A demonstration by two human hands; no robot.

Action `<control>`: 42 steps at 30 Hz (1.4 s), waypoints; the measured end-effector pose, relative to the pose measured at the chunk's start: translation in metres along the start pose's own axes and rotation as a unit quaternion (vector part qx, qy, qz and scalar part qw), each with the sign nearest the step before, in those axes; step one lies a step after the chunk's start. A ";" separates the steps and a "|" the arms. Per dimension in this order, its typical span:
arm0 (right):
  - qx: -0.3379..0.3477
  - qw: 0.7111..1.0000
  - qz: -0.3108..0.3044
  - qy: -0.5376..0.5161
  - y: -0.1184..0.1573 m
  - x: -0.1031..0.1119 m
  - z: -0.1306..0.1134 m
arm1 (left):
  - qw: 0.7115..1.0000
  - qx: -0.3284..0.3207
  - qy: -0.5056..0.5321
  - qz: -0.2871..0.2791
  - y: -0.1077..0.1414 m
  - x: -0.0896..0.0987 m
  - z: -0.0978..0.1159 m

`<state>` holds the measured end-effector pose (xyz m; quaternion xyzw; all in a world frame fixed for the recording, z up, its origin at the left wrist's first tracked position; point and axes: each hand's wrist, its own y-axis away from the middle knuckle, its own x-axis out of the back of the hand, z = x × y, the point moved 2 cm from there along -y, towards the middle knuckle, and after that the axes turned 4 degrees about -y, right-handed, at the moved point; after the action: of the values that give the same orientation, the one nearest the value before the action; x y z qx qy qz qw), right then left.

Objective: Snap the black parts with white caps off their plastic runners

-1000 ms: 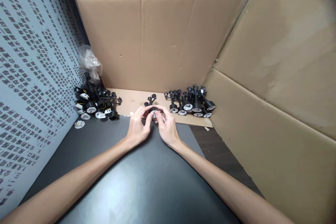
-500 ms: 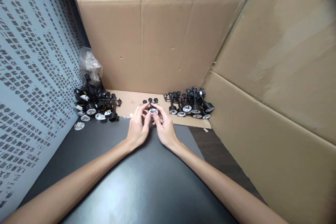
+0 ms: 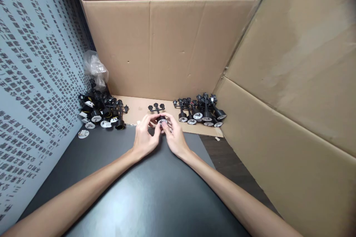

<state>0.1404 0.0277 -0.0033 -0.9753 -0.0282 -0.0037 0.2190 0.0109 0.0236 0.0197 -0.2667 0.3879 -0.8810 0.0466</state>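
Observation:
Between my two hands is a small black model street lamp with three lantern heads (image 3: 156,107), its round base with a white disc turned toward me. My left hand (image 3: 146,133) grips the lamp's base from the left, fingers curled round behind and thumb near the disc. From the other side my right hand (image 3: 174,135) closes on the same base, its thumb pressed on the white disc. The fingers partly hide the base and post.
A pile of black lamps (image 3: 100,109) with white discs and yellow wires lies left, below a clear plastic bag (image 3: 96,67). One loose white disc (image 3: 83,134) lies nearby. More lamps (image 3: 204,111) lie right on a cardboard strip (image 3: 139,105). Cardboard walls (image 3: 172,48) surround the dark mat (image 3: 155,192).
The lamp has tilted in my hands, its heads swinging slightly left and more of its post and arms showing. Both hands stay on its base.

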 end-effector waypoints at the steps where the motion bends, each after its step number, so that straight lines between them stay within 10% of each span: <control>1: -0.001 1.000 -0.003 -0.008 0.000 -0.001 -0.001 | 1.000 0.002 0.005 0.005 0.000 -0.001 -0.001; 14: 0.042 0.996 0.004 0.077 -0.011 0.013 -0.014 | 0.999 0.002 0.040 0.006 0.001 -0.002 -0.001; 24: 0.109 0.914 -0.041 0.388 -0.061 0.114 -0.076 | 0.999 -0.013 0.025 -0.015 0.003 -0.006 -0.006; 30: 0.019 0.902 -0.068 0.427 -0.064 0.161 -0.083 | 0.999 -0.003 0.022 -0.027 0.003 -0.005 -0.008; 42: -0.034 0.897 -0.104 0.427 -0.062 0.162 -0.080 | 0.999 0.033 0.009 -0.033 0.000 -0.003 -0.011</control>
<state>0.2988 0.0585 0.0989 -0.8783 -0.0334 -0.4438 0.1749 0.0083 0.0314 0.0120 -0.2700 0.3500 -0.8967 0.0230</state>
